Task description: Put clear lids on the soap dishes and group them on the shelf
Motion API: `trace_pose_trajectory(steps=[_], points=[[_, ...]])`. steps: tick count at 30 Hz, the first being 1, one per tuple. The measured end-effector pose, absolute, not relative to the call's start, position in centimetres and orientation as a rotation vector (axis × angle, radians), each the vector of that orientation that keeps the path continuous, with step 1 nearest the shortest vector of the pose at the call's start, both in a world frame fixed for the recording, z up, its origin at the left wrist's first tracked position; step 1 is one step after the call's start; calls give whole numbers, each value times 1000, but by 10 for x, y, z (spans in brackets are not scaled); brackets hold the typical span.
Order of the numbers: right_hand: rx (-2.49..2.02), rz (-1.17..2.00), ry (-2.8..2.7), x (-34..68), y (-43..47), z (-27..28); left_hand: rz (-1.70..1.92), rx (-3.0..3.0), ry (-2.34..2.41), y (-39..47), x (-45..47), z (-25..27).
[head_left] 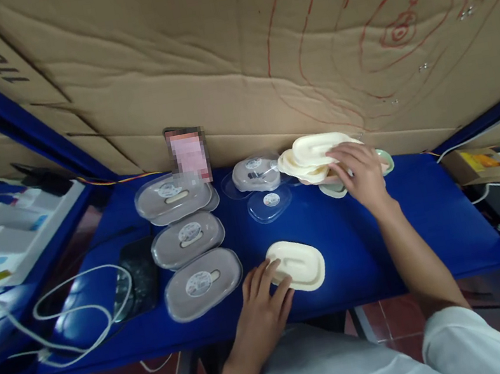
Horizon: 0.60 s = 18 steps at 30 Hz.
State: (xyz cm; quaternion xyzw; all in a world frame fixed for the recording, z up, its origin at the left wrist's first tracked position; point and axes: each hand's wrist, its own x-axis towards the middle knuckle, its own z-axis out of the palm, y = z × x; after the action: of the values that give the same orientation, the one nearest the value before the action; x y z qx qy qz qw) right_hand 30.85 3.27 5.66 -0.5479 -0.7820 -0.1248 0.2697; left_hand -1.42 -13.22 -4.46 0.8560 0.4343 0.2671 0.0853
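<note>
My left hand [265, 297] rests its spread fingertips on the left end of a cream oval plastic lid [301, 263], which lies flat near the front of the blue table. Farther back on the right, my right hand [360, 173] grips the right edge of another cream oval lid [315, 148], fingers over it and thumb below. That lid is on or just above a loose pile of cream lids [297, 166]; contact is hard to tell. Part of the pile is hidden by the right hand. Pale green pieces [335, 190] show beneath and beside it.
Several grey oval boxes with clear lids and round stickers [202, 284] stand at left. Clear lids [269, 206] and a clear-covered box [255, 174] lie mid-table. A phone [188, 152] leans on the cardboard wall [208, 59]. White cable [76, 275] coils over a dark device [137, 274].
</note>
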Motion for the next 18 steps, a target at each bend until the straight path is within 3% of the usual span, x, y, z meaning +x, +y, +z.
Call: trace_pose_trajectory(steps=[10, 14, 18], points=[[-1572, -156, -1989, 296, -146, -43, 891, 2522, 1280, -130, -13, -46], [-1573, -155, -2081, 313, -129, -35, 937, 2523, 1300, -129, -13, -47], [-1732, -384, -1810, 354, -71, -13, 943, 2503, 1296, -130, -17, -51]])
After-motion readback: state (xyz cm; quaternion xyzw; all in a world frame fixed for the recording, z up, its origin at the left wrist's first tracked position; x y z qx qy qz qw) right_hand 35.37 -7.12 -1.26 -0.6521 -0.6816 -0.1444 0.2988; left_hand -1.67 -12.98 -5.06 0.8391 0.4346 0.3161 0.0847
